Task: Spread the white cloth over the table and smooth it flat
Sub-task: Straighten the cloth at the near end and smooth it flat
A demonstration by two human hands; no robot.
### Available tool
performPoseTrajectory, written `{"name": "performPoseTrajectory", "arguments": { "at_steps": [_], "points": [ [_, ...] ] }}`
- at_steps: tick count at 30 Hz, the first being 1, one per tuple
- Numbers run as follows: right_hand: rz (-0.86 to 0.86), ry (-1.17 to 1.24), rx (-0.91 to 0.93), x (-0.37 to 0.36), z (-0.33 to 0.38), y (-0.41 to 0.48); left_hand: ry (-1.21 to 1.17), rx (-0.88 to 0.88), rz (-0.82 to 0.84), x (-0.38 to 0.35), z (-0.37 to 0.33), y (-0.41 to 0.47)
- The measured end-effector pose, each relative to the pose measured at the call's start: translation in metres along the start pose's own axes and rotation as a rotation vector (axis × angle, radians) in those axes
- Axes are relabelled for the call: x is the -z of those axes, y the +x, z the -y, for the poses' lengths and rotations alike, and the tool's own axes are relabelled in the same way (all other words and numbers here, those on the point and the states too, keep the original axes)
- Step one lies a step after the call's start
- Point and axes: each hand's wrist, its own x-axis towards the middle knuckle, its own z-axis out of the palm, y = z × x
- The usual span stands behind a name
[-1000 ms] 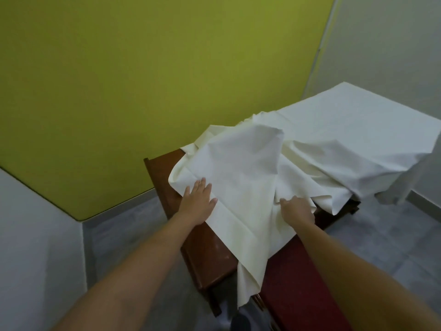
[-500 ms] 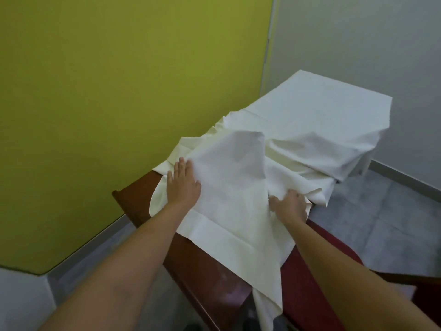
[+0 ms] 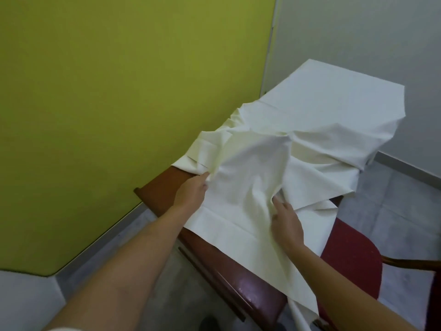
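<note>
Red chair [image 3: 353,259], green wall [image 3: 119,91]

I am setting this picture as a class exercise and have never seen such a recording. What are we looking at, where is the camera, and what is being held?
There is no machine here: a person works with two bare hands, filmed by a wide-angle camera worn on the head, looking forward and down. A white cloth lies on a dark brown wooden table, flat at the far end and bunched in the middle. The left hand pinches a raised fold of it; the right hand presses its fingers into the folds. A red chair seat sits at the right.
</note>
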Motion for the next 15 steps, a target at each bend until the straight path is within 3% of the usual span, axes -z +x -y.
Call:
{"name": "performPoseTrajectory", "arguments": {
  "at_steps": [6,15],
  "points": [
    [0.102,-0.107,0.205,-0.017,0.022,-0.057,-0.040,0.005,-0.091,0.012,0.007,-0.020],
    [0.208,-0.216,0.507,-0.006,-0.017,-0.099,-0.015,0.256,-0.061,-0.007,0.015,-0.072]
  ]
}}
